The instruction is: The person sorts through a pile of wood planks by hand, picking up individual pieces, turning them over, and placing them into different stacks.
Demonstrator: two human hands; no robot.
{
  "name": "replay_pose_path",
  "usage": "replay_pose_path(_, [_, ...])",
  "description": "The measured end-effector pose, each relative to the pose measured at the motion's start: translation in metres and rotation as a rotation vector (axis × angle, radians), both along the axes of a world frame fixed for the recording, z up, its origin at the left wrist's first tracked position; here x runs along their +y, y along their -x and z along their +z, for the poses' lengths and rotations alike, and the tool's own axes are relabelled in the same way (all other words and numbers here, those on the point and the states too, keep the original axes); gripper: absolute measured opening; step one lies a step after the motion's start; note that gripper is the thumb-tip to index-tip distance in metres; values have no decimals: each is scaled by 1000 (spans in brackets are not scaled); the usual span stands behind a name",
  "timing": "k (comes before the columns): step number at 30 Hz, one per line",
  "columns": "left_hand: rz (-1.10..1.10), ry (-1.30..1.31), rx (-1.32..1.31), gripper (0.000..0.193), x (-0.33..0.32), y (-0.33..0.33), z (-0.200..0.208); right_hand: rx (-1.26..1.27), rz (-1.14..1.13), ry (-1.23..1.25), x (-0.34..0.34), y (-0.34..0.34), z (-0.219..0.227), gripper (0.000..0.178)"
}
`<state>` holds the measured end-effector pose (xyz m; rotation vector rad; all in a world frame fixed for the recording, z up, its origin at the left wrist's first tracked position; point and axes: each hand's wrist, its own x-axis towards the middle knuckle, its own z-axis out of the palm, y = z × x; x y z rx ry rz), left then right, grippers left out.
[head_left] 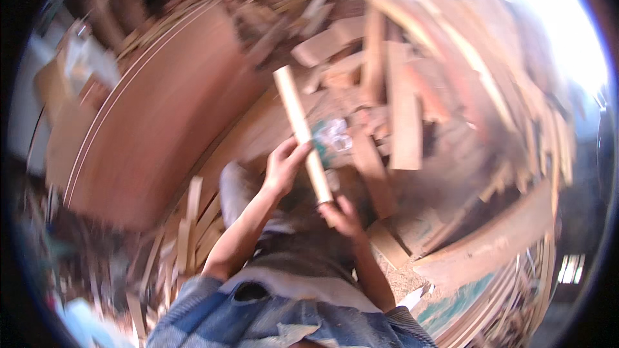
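A narrow, pale wooden strip [293, 103] is held in front of my body, tilted so its far end leans to the left. My left hand [284, 164] is closed around its middle, thumb lying along the wood. Lower down, my right hand [343, 216] grips the near end, its fingers somewhat blurred by motion. Beyond the strip, a crumpled clear plastic piece [335, 134] lies on something green on the floor.
A large reddish-brown panel [158, 116] leans on the left. Several boards [406, 116] and offcuts are piled ahead and to the right. A wide plank [493, 241] lies at the right near sawdust [393, 277]. Upright wood pieces [187, 232] stand beside my left leg.
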<state>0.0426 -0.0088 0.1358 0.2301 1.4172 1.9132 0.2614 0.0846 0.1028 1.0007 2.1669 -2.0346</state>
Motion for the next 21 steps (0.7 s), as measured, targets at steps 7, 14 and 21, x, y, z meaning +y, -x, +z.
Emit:
replay_pose_path(7, [-190, 14, 58, 23, 2, 13, -44, 266, -338, -101, 6, -1, 36, 33])
replay_pose_path(14, [-160, 460, 505, 27, -88, 46, -138, 622, -858, -101, 104, -41, 154, 21])
replay_pose_path(21, [-148, 887, 1005, 23, -104, 80, -226, 821, -1006, -931, 335, -82, 513, 21])
